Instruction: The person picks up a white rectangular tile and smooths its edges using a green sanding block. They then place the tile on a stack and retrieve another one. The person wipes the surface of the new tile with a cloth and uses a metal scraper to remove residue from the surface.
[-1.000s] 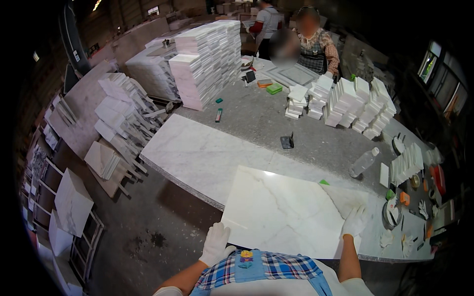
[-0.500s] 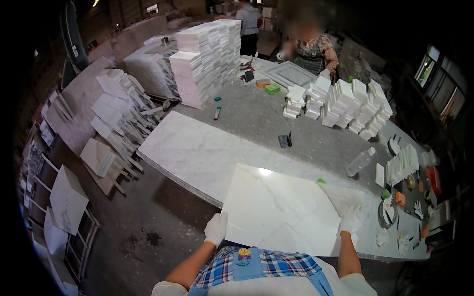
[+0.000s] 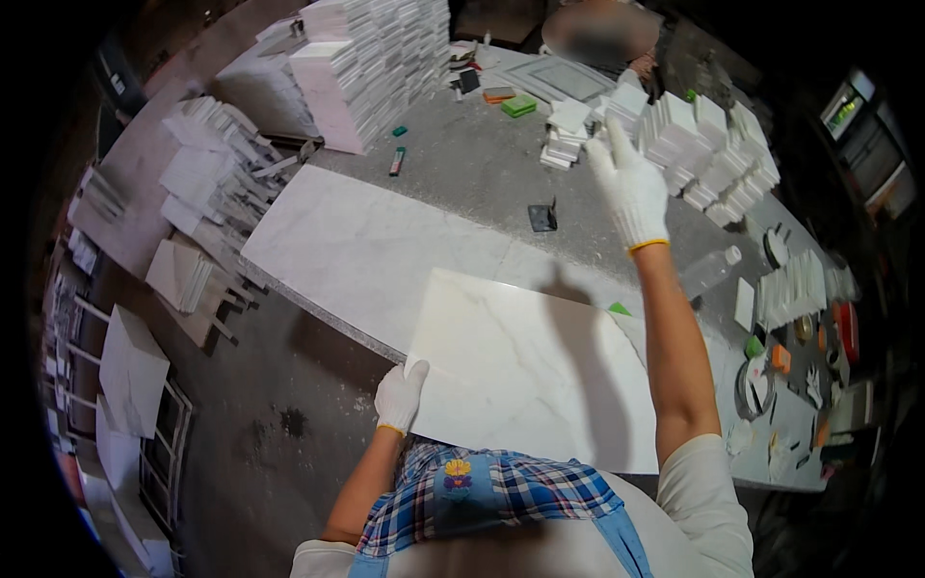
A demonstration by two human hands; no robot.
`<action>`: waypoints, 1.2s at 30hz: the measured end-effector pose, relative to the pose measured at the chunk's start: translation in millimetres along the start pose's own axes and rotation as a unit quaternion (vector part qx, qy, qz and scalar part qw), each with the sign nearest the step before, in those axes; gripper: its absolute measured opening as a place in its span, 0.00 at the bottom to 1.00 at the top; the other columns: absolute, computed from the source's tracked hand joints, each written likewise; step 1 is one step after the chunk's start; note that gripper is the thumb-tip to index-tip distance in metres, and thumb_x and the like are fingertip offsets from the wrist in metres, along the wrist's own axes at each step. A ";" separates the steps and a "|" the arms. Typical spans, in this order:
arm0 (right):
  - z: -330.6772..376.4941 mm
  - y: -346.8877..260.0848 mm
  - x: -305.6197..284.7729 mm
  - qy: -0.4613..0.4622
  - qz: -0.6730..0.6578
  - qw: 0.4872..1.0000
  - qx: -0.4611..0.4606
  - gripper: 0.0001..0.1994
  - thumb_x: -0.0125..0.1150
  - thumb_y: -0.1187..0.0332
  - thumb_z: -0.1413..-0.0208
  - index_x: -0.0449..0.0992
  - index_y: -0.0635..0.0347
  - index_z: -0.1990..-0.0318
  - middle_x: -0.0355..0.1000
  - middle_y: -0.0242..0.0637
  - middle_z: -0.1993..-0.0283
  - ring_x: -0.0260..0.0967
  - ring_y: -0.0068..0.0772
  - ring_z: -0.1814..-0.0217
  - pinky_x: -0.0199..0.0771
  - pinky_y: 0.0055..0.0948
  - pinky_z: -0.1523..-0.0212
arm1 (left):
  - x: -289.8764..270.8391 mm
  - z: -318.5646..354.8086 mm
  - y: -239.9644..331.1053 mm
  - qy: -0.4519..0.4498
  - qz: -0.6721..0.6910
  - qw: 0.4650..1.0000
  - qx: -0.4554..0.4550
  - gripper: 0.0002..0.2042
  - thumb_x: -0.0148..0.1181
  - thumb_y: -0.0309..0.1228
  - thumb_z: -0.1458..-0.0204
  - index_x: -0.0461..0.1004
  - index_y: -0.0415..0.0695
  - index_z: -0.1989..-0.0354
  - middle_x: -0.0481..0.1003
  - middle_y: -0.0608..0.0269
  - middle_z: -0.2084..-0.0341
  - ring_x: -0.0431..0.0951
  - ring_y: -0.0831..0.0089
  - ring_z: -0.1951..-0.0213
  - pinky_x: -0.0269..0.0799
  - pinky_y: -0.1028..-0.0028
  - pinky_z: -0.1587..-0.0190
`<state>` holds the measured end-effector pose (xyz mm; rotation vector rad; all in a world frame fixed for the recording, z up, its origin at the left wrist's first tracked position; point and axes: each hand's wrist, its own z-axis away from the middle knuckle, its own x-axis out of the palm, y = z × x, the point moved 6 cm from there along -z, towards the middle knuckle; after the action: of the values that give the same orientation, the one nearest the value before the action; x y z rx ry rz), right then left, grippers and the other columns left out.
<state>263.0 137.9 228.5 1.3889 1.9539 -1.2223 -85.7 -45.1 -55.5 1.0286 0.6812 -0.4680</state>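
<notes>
Head view, with the clock face centred on the marble slab. At 9 o'clock, far out, white blocks (image 3: 135,371) stand on a metal rack; at 10 o'clock, thin stone pieces (image 3: 198,178) lean in rows; at 11 o'clock rises a tall pile of tiles (image 3: 332,91). Close in, near 9 o'clock, the gloved left hand (image 3: 398,397) is at the slab's left edge, thumb against it; the other fingers are partly hidden, and whether they pinch the underside cannot be told. The marble slab (image 3: 511,356) lies before the plaid apron (image 3: 549,472), overlapping a long pale panel (image 3: 352,231). A black block (image 3: 542,218) sits at 12 o'clock, a green scrap (image 3: 620,308) just beside the slab at 2. The gloved right hand (image 3: 638,197) is raised toward 1 o'clock, fingers loosely spread, with nothing seen in them. Beyond it are short tile stacks (image 3: 674,130); a clear bottle (image 3: 711,270) is at 2 o'clock, an orange block (image 3: 780,358) at 3. With one hand at the slab, good handling would call for firm, even support at 9 o'clock, the weight borne from below, and corners guarded against knocks; drawing the right forearm (image 3: 679,356) aside should lift its shadow off the polished face.
</notes>
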 end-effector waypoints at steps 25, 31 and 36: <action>1.9 -33.2 -34.4 0.058 -0.001 0.995 -0.076 0.14 0.56 0.52 0.40 0.84 0.46 0.62 0.78 0.43 0.69 0.77 0.47 0.70 0.75 0.41 0.68 | -0.2 5.1 6.0 0.083 -0.031 0.995 -0.033 0.32 0.38 0.57 0.39 0.79 0.38 0.63 0.78 0.38 0.62 0.78 0.42 0.55 0.70 0.52 0.51; 75.8 -9.6 28.9 -0.157 0.084 0.983 -0.047 0.18 0.54 0.46 0.42 0.83 0.47 0.65 0.78 0.42 0.70 0.78 0.46 0.68 0.74 0.42 0.66 | 0.0 6.3 11.4 0.078 -0.025 0.996 -0.033 0.33 0.38 0.58 0.39 0.79 0.38 0.63 0.78 0.38 0.63 0.78 0.42 0.55 0.70 0.53 0.51; 94.8 -10.7 60.9 -0.227 0.086 0.970 -0.033 0.21 0.56 0.44 0.43 0.82 0.53 0.67 0.76 0.46 0.70 0.75 0.51 0.66 0.71 0.43 0.66 | 2.1 7.1 3.3 0.076 -0.034 0.996 -0.033 0.33 0.38 0.58 0.39 0.79 0.38 0.63 0.78 0.38 0.63 0.78 0.42 0.56 0.70 0.53 0.51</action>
<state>217.1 87.4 138.2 1.0985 1.5130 -1.2485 -80.1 -50.1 -52.5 0.9879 0.8638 -0.4268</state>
